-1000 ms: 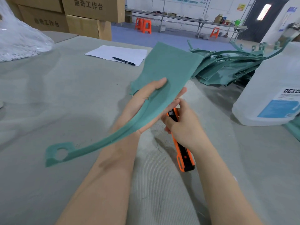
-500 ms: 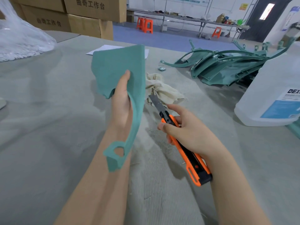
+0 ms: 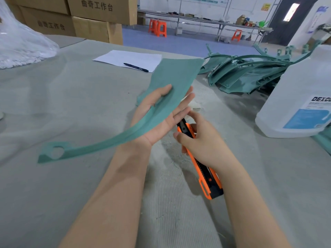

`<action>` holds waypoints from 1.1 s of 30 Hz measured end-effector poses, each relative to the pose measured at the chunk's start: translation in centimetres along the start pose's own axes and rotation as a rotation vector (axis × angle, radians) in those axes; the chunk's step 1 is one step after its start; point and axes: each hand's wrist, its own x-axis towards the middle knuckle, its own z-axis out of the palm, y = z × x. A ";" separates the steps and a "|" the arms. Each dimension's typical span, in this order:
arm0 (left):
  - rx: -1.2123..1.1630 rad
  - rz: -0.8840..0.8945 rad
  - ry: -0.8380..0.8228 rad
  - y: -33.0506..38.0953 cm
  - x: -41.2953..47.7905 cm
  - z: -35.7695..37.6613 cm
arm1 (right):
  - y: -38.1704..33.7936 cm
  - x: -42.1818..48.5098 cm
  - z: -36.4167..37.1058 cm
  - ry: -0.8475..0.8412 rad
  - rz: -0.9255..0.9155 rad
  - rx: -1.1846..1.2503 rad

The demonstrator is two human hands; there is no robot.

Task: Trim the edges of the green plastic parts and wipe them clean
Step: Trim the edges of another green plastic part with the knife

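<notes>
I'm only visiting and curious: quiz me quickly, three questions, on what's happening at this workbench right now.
1. True or false: the right hand grips the knife.
2. What lies on the paper? A) pen B) scissors C) tape
3. Fill in: the part raised off the table is held by the ___ hand.

Key: 1 true. 2 A. 3 left: the left hand holds it, thumb on top and fingers beneath.
</notes>
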 end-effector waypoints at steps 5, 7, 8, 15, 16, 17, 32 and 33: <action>-0.089 0.193 0.225 0.4 0.1 -0.1 | -0.5 -0.3 0.1 -0.112 -0.016 -0.043; -0.088 0.281 0.245 0.4 -0.3 0.0 | -0.6 -0.5 0.0 -0.161 -0.011 -0.031; -0.112 0.321 0.294 0.6 -0.5 0.0 | -0.7 -0.6 -0.2 -0.165 0.002 -0.004; -0.315 0.365 0.516 1.1 0.2 -1.2 | -0.6 0.0 -0.6 0.094 0.056 0.261; -0.302 0.359 0.508 1.0 0.1 -1.0 | -0.7 0.0 -0.6 0.095 0.043 0.293; -0.294 0.357 0.501 0.9 -0.1 -0.6 | -0.8 -0.1 -0.5 0.087 0.038 0.317; 0.219 0.158 0.252 -0.6 -0.1 2.7 | -1.2 -0.2 1.0 0.056 -0.054 0.518; 0.242 0.153 0.236 -1.0 -0.2 3.0 | -1.2 -0.2 1.0 0.080 -0.063 0.502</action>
